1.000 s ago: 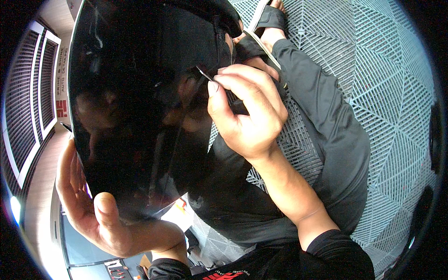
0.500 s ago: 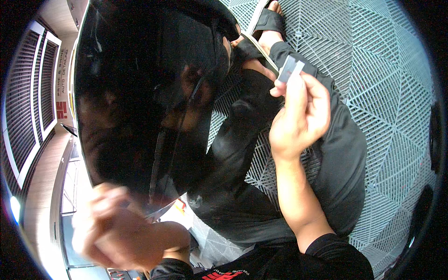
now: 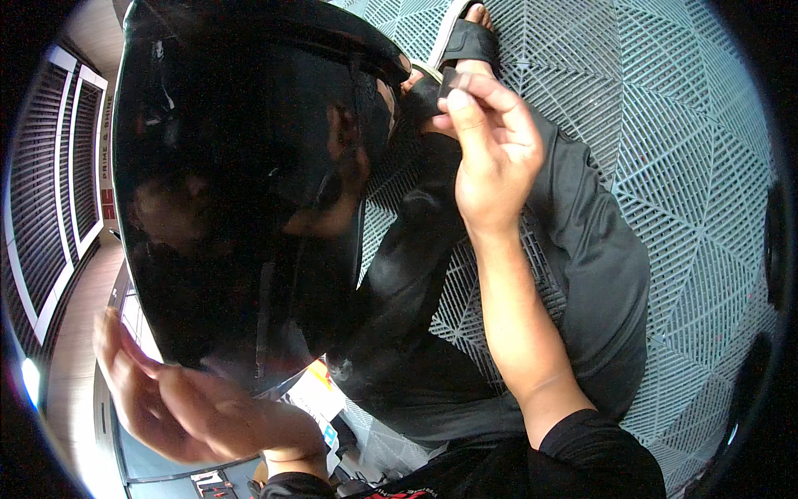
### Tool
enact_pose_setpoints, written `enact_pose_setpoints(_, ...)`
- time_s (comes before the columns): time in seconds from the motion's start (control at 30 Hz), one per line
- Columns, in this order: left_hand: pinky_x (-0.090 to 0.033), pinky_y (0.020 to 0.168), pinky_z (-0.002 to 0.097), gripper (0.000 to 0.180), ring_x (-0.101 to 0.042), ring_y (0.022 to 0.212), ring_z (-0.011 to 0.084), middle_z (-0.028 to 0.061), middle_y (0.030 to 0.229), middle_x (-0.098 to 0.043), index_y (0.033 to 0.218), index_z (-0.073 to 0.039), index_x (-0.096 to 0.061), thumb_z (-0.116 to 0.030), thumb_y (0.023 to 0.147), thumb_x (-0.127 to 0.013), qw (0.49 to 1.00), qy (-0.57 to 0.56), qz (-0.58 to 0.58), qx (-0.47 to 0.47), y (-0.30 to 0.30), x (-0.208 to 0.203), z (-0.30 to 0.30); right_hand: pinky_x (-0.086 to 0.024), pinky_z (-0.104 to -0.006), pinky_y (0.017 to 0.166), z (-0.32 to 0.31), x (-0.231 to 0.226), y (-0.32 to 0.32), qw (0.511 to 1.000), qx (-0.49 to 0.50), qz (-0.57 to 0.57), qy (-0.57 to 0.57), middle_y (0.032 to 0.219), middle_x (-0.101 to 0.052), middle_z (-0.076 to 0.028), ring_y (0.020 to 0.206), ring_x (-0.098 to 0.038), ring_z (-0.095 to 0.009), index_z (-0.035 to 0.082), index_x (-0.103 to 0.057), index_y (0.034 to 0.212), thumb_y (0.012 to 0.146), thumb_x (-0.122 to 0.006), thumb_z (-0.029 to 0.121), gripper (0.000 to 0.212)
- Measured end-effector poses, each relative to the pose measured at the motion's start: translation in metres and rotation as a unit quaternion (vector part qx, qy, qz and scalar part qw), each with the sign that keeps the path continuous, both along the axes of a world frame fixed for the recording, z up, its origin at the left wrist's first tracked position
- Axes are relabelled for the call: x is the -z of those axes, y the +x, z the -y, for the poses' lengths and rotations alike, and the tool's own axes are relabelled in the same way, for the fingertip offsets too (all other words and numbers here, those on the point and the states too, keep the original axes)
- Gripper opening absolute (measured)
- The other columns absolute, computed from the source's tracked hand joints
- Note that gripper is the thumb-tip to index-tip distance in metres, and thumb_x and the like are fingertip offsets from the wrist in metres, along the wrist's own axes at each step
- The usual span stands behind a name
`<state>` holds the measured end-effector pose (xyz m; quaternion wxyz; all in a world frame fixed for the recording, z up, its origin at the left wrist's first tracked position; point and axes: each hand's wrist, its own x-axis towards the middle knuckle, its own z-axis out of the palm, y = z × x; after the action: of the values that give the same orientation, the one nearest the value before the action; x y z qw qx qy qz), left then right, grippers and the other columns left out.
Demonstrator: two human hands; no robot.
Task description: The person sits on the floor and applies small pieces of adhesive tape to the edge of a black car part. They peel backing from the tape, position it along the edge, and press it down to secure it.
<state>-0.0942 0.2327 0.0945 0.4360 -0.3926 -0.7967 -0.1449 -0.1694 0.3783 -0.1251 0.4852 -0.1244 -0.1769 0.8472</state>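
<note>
A large glossy black curved panel (image 3: 224, 283) fills the left half of the view and reflects my arms. My right hand (image 3: 499, 158) is closed in a pinch around a small flat rectangular piece (image 3: 450, 81), dark and smooth like a small squeegee blade, held clear of the panel's right side. At the panel's lower left edge is my left hand (image 3: 187, 412), its fingers stretched upward and a little smeared by motion. I make out nothing held in it. A thin translucent edge (image 3: 287, 382), perhaps clear film, shows beside its wrist.
My bent legs in black trousers (image 3: 598, 249) and a sandalled foot (image 3: 474, 41) lie right of the panel. Grey slatted floor tiles (image 3: 698, 166) spread beneath. A white and orange sheet (image 3: 317, 391) sits near my left wrist. A slatted wall panel (image 3: 41, 183) stands far left.
My right hand has moved left and up with the flat piece, which has turned and looks darker. My left hand has shifted left, its fingers now stretched out. The view has shifted slightly.
</note>
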Motion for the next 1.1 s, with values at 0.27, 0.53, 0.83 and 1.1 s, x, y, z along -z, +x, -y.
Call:
enact_pose_setpoints(0.27, -0.041, 0.114, 0.0402, 0.072, -0.056, 0.132, 0.0287, 0.0212, 0.143, -0.059, 0.151, -0.001, -0.046, -0.01, 0.088, -0.081, 0.982, -0.049, 0.104, -0.151, -0.014, -0.014, -0.012, -0.056, -0.0234, 0.082, 0.009, -0.003, 0.005, 0.996, -0.077, -0.043, -0.012, 0.105, -0.073, -0.009, 0.092, -0.069, -0.012, -0.004, -0.068, 0.112, 0.096, -0.071, 0.0, 0.017)
enact_pose_setpoints(0.53, -0.038, 0.115, 0.0384, 0.095, -0.054, 0.131, 0.0256, 0.015, 0.144, -0.058, 0.157, -0.008, -0.04, -0.013, 0.077, -0.091, 0.947, -0.058, 0.257, -0.183, -0.017, -0.046, 0.021, -0.056, -0.0219, 0.075, -0.006, -0.005, -0.016, 0.971, -0.189, -0.126, 0.074, 0.098, -0.073, -0.003, 0.086, -0.067, -0.008, -0.002, -0.071, 0.114, 0.097, -0.073, 0.006, 0.019)
enact_pose_setpoints(0.83, -0.043, 0.11, 0.0369, 0.111, -0.059, 0.125, 0.0246, 0.0159, 0.138, -0.062, 0.156, 0.001, -0.038, -0.031, 0.067, -0.097, 0.937, -0.104, 0.258, -0.213, -0.018, -0.064, 0.031, -0.057, -0.0272, 0.092, -0.015, -0.004, -0.048, 0.947, -0.221, -0.175, 0.152, 0.107, -0.076, -0.008, 0.098, -0.07, -0.013, -0.003, -0.07, 0.116, 0.096, -0.073, 0.003, 0.022)
enact_pose_setpoints(1.1, -0.045, 0.106, 0.0359, 0.119, -0.058, 0.121, 0.0235, 0.0131, 0.131, -0.062, 0.153, 0.002, -0.039, -0.044, 0.06, -0.099, 0.933, -0.071, 0.253, -0.247, -0.014, -0.067, 0.037, -0.055, -0.0228, 0.073, -0.007, -0.011, -0.05, 0.961, -0.163, -0.137, 0.177, 0.101, -0.077, -0.008, 0.083, -0.07, -0.01, 0.0, -0.074, 0.115, 0.095, -0.074, 0.006, 0.02)
